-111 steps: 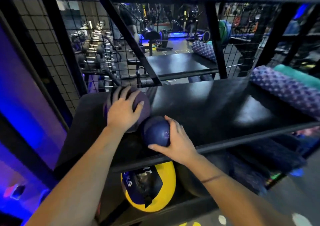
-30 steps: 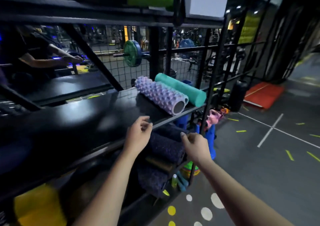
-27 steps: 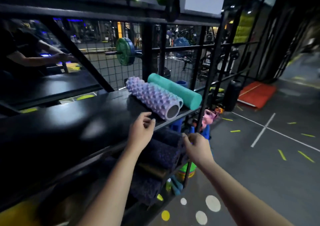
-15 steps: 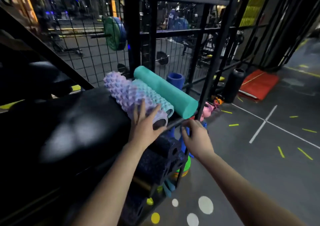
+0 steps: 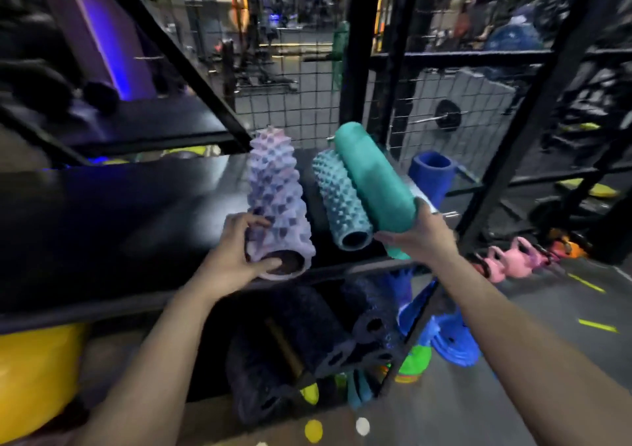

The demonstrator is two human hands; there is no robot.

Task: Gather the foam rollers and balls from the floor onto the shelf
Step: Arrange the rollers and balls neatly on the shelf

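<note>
Left hand (image 5: 239, 252) gripped the near end of the purple spiked foam roller (image 5: 277, 199), with the fingers (image 5: 254, 221) curled over its side and the thumb at the hollow core. That roller lay on the black shelf (image 5: 136, 213), at the front edge. Right hand (image 5: 422, 240) held the near end of the smooth teal foam roller (image 5: 372, 185), which overhung the shelf's front right corner. A pale teal knobbed roller (image 5: 338, 199) lay between the two, touching the smooth one. Dark rollers (image 5: 307, 339) were stored beneath the shelf, and a yellow ball (image 5: 34, 373) sat at lower left.
</note>
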